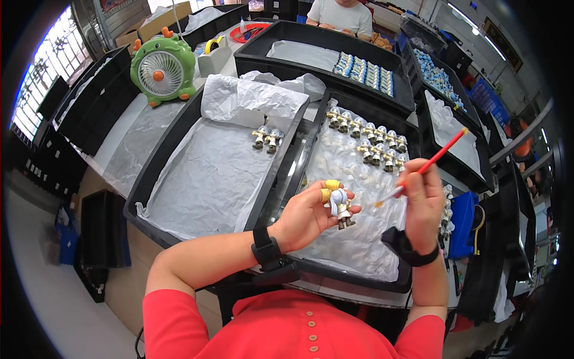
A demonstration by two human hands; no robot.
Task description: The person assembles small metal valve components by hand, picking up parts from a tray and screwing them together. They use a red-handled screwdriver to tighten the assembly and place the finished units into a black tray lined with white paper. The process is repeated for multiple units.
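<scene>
A small figurine [339, 205] with pale blue-grey hair, white clothes and dark boots is held in my left hand [302, 216], its feet toward the lower right. Yellow covers sit at the thumb and finger beside its head. My right hand [422, 200] grips a slim paintbrush [443, 151] with a red handle; its bristle end points down-left toward the figurine, apart from it and slightly blurred. Below both hands lies a black tray [335, 270] lined with pale sheeting. Rows of similar figurines [372, 143] stand at its far end.
To the left is another black tray [156, 230] lined with white paper [206, 173], holding a few figurines [267, 139]. A green fan [160, 70] stands behind it. Farther back is a tray [287, 66] of blue-and-white pieces. Beyond it sits another person [341, 18]. A blue bin [463, 224] is at right.
</scene>
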